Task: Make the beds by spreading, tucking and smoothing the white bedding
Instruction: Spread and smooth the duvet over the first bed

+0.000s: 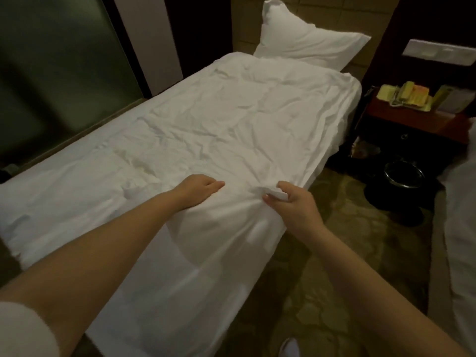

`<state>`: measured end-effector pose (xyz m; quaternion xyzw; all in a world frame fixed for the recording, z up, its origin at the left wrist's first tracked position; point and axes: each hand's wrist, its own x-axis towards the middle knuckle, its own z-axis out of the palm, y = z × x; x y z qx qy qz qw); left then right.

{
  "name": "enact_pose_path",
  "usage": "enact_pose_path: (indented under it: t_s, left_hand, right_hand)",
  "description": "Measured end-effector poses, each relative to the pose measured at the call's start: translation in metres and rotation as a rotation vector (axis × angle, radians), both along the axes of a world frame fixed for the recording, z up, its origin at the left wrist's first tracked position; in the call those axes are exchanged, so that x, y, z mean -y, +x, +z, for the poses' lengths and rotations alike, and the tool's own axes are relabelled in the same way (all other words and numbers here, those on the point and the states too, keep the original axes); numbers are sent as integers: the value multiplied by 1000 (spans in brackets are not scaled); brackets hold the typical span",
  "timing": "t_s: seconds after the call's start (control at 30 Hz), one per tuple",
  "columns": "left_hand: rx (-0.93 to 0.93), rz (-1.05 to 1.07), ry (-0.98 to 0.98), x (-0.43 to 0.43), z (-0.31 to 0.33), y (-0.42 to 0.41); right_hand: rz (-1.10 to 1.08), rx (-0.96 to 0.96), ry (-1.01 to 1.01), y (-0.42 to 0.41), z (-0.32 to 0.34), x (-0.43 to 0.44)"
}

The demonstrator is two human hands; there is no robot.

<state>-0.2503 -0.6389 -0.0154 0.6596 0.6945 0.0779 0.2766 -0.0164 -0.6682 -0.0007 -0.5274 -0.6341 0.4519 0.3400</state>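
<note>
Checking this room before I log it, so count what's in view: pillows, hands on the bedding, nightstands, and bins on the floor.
pillow: 1
hands on the bedding: 2, left hand and right hand
nightstand: 1
bin: 1
Total: 5

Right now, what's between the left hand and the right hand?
Head view: only white bedding, bunched into folds running toward the right hand, which pinches it. The left hand rests on it. Nothing else lies there.
</note>
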Motion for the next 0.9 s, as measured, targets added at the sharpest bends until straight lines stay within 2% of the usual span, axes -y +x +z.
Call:
enact_pose_path:
  t_s: [0.13,0.37,0.47,0.57,0.7,0.83,0.9]
  left_hand:
    - [57,211,141,-9,-1,17]
    - [-136,534,374,-18,21,19]
    - [-151,592,373,-31,27,20]
    - [-248,568,143,-57,21,18]
    - [-517,684,-380,-100,0,4]
    - [-469,873,-697,-148,-44,-14]
    - [-476,1000,-767,-166,-75,-25]
  right_hand:
    - [90,40,-16,14,-1,-44]
    - [312,15,111,15,8,-87]
    - [399,35,189,15,7,-107]
    - [458,96,272,15,4,-131]
    - [521,165,337,14,3,-171]
    - [685,226,357,0,-12,-212]
    - [820,281,382,-8,-20,-229]
